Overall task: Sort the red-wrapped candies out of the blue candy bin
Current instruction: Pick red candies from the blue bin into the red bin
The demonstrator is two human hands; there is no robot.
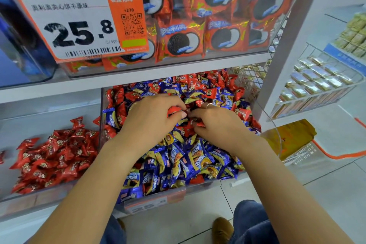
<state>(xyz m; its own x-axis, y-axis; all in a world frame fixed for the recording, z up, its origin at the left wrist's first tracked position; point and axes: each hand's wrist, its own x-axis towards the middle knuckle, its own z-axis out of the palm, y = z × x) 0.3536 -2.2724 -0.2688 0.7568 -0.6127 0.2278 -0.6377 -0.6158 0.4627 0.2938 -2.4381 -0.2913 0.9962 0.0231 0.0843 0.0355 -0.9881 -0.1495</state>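
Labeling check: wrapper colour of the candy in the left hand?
Red, pinched in the left hand as candy; head view.

Two bare hands, the left hand [152,117] and the right hand [215,125], are seen. Two clear plastic candy bins [275,130] are counted, and one orange price tag [79,24]. Red-wrapped candies [55,156] and blue-wrapped candies [190,160] are too many to count.

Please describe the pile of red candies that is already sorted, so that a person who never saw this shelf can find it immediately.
Find the big orange price tag reading 25.8 on the upper shelf. Directly below it, on the lower shelf, a clear bin stands left of the mixed blue-and-red candy bin where both hands work. Its pile of red candies is the only one containing no blue wrappers.
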